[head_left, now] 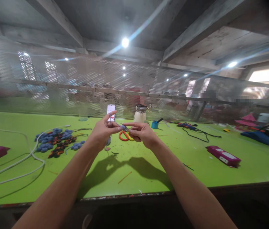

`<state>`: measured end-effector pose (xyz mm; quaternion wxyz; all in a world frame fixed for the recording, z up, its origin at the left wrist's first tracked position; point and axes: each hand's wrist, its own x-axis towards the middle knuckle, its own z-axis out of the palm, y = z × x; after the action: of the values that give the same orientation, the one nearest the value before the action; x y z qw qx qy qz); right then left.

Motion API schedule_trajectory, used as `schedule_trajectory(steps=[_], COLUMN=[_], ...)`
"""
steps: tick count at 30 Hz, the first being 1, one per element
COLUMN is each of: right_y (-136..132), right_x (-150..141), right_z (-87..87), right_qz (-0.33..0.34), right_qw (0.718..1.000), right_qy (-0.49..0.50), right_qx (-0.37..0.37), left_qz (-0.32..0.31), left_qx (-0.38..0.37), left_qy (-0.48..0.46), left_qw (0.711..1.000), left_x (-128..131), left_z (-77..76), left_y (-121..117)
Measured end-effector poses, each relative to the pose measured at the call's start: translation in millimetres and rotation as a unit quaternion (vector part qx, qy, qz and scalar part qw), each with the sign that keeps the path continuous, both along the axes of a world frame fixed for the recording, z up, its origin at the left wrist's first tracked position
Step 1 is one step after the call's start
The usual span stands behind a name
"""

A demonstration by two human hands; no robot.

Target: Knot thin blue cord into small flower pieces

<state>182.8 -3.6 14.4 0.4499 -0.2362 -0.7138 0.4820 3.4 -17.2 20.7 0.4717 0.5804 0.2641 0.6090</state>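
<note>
My left hand (104, 131) pinches a small blue-purple crochet piece (124, 127) between thumb and fingers. Blue-grey yarn (110, 116) runs over its raised index finger. Facing it, my right hand (142, 131) is closed on a thin crochet hook (121, 124), whose tip meets the piece; most of the hook is hidden by the fingers. Just behind the hands lie scissors with orange and yellow handles (124, 136), partly covered. To the left is a pile of blue crocheted flowers (50, 138) with dark-and-orange flowers (60, 144) among them.
Behind the hands stand a phone (110, 109), a cream jug (140, 115) and a teal pot (154, 124). A white cable (32, 154) loops at left. Magenta boxes (223, 156) lie at both sides, with a black-corded tool (189, 126) farther back. A perforated screen (93, 86) borders the green table (153, 178).
</note>
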Motion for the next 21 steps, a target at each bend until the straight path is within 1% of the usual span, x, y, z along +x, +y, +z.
schedule_trajectory(steps=[6,10,13,17,21], right_y=[3.5,6.1,7.4,7.1,6.1], right_x=[-3.0,-4.0,-3.2,-1.9,-3.3], right_z=[-3.4,-5.2,-5.8,-5.2,-5.6], right_qz=[-0.017,-0.027,-0.023,-0.017,-0.012], right_qw=[1.0,0.999,0.999,1.0,1.0], right_qy=[0.01,0.016,0.014,0.007,0.006], right_qx=[-0.02,-0.022,-0.022,-0.024,-0.022], left_qz=[-0.016,0.0,-0.009,-0.017,-0.011], left_qx=[-0.015,-0.063,-0.089,-0.098,-0.107], left_qy=[0.012,0.005,-0.015,-0.059,-0.057], left_qw=[1.0,0.998,0.996,0.993,0.993], left_x=[4.8,5.1,2.7,-1.9,-2.3], left_z=[-4.0,-2.8,-0.8,-0.3,-0.3], left_y=[1.6,-0.4,-1.1,2.1,0.9])
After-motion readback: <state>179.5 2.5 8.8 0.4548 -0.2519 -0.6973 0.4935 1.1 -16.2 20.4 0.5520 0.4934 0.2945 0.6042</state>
